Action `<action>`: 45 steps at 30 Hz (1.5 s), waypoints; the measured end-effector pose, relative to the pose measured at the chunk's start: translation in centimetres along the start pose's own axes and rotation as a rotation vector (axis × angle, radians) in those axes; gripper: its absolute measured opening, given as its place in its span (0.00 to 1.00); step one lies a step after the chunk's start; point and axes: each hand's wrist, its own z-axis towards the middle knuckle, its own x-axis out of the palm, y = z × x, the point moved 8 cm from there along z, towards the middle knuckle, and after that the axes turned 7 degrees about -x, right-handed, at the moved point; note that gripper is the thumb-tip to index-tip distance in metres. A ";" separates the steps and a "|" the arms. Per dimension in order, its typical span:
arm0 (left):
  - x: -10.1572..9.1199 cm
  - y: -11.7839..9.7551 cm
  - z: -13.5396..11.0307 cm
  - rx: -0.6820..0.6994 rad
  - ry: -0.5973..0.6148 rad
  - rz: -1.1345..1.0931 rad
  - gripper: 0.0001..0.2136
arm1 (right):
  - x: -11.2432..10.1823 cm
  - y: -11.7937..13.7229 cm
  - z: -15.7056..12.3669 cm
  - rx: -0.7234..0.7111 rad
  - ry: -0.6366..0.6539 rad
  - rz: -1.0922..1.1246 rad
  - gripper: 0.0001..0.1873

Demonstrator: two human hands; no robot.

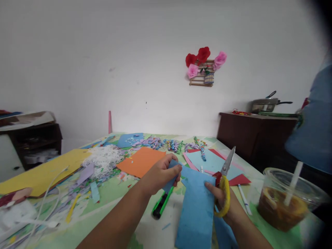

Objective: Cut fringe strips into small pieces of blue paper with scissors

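My left hand (164,174) is closed, pinching a small darker blue piece of paper (168,185). Over the table, my right hand (224,200) has its thumb pressed on a long blue paper strip (195,214). The same hand also carries scissors (226,200) with yellow and red handles, their blades pointing up and away. Below my left hand lies a green and black utility knife (163,204). More blue paper (224,233) shows beneath my right wrist. Whether the piece in my left hand joins the strip, I cannot tell.
Orange paper (142,160), yellow sheets (49,169), a white shredded pile (105,157) and scraps cover the table's left. A marker (244,199) and a plastic cup of brown drink (282,207) stand right. Another person's blue clothing (311,124) is at far right.
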 end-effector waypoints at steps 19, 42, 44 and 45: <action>0.2 1.0 0.4 -0.053 -0.025 0.076 0.11 | -5.1 3.9 1.2 -0.210 -0.304 -0.766 0.18; 2.5 -0.1 -1.0 0.008 0.025 0.452 0.09 | 2.7 4.7 -3.9 -0.375 0.320 -0.964 0.34; 2.6 -0.3 -1.0 0.040 0.013 0.482 0.09 | 2.5 4.5 -3.8 -0.353 0.315 -0.972 0.36; 2.6 -0.4 -1.0 0.055 0.007 0.492 0.09 | 2.4 4.4 -3.7 -0.349 0.318 -0.966 0.37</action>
